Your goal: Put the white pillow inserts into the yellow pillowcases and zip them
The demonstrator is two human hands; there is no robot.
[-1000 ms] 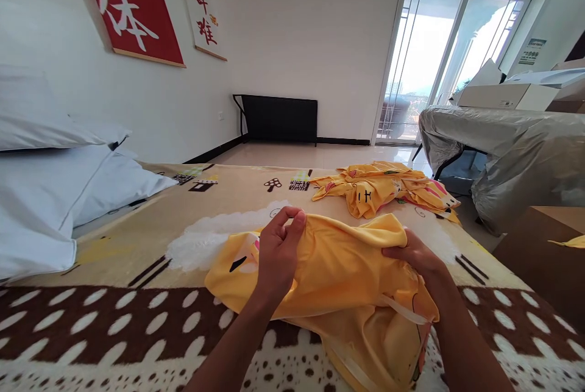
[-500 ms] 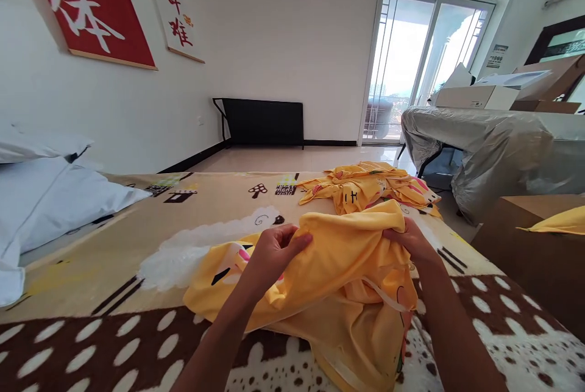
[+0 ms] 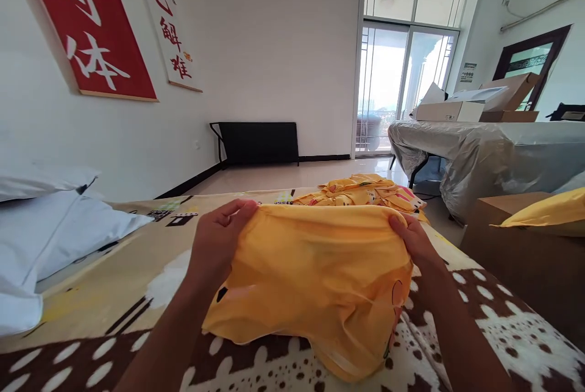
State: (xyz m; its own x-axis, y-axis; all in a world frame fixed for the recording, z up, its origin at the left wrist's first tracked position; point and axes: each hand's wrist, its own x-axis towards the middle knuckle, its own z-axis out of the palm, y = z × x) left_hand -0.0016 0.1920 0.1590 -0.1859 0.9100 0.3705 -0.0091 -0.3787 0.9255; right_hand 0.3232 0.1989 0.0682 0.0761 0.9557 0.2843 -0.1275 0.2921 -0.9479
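And here's the left hand (image 3: 217,239) pinching one top corner of the yellow cloth (image 3: 320,264) between thumb and fingers, the right hand (image 3: 415,242) gripping the opposite corner just as closely, and the top edge runs taut and nearly straight between them! The cloth hangs from that edge in soft folds over the patterned blanket (image 3: 109,276), right in front of the wearer, while just beyond it lies a crumpled yellow pile (image 3: 365,188), with white pillows (image 3: 77,239) off to the left.
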